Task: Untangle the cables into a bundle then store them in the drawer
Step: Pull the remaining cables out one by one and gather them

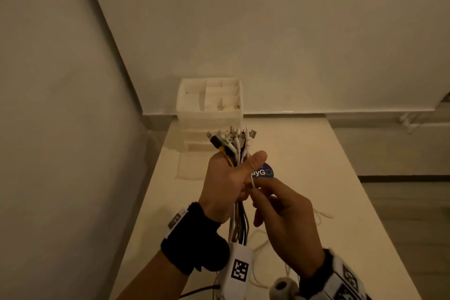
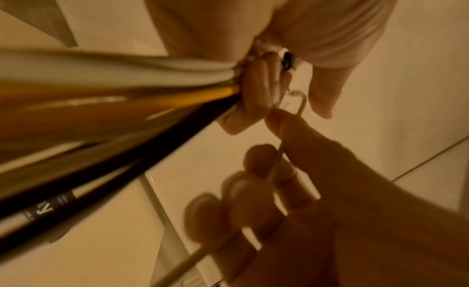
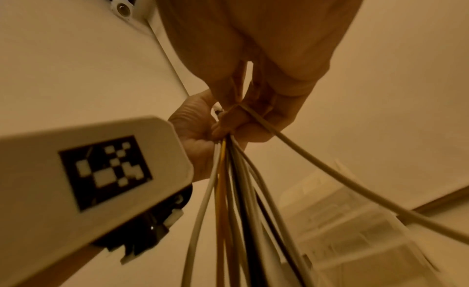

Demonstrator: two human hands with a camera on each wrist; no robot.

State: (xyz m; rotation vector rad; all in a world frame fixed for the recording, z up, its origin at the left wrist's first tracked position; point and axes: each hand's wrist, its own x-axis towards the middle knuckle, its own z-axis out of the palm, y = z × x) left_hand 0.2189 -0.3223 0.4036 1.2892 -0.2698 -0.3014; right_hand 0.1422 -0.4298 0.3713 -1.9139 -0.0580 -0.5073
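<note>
My left hand (image 1: pixel 239 168) grips a bundle of cables (image 1: pixel 231 143) upright above the table, plugs fanned out at the top. White, yellow and black strands (image 3: pixel 228 191) hang below the fist. My right hand (image 1: pixel 254 193) is right beside it and pinches one thin white cable (image 1: pixel 252 184) by the left thumb. That cable (image 3: pixel 317 171) trails off to the table. The white drawer unit (image 1: pixel 210 105) stands at the table's far end, and a translucent drawer (image 1: pixel 192 165) seems pulled out at its foot.
A blue round tag (image 1: pixel 265 172) shows behind my left thumb. Loose white cable (image 1: pixel 321 214) lies on the pale table (image 1: pixel 316 153). Walls close the left and far sides; the floor drops off at the right.
</note>
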